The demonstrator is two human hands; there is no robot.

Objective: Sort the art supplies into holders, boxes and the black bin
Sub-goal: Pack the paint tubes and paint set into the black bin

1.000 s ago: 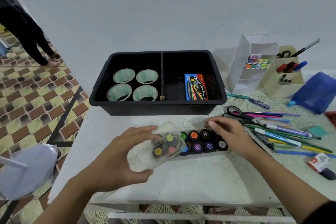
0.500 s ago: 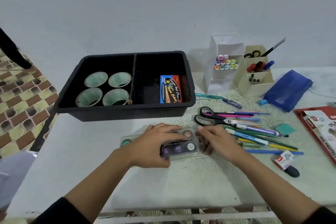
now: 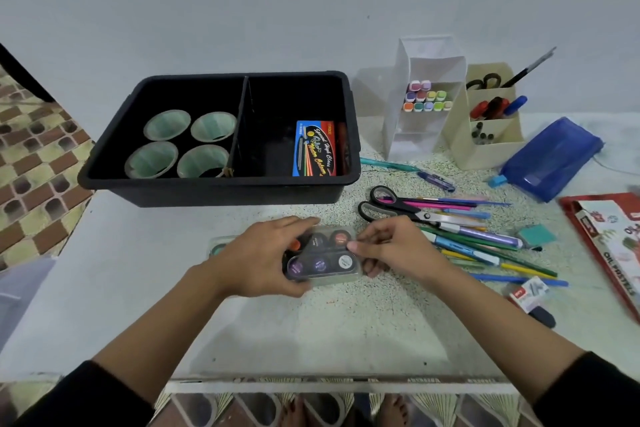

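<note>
- Sitting far left on the surface (image 3: 311,333), the black bin (image 3: 214,191) held four tape rolls (image 3: 150,161).
- Near centre, the left grip (image 3: 256,260) curled over the clear paint-pot case (image 3: 325,265).
- The right grip (image 3: 394,250) pinched that case's right end.
- Scissors (image 3: 412,212) lay right.

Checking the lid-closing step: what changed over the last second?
The left hand brought the clear plastic lid down from its tilted, lifted hold onto the tray of round paint pots; the right hand shifted to pinch the lid's right end. Black plastic bin, black-handled scissors, loose coloured pens unchanged.
</note>
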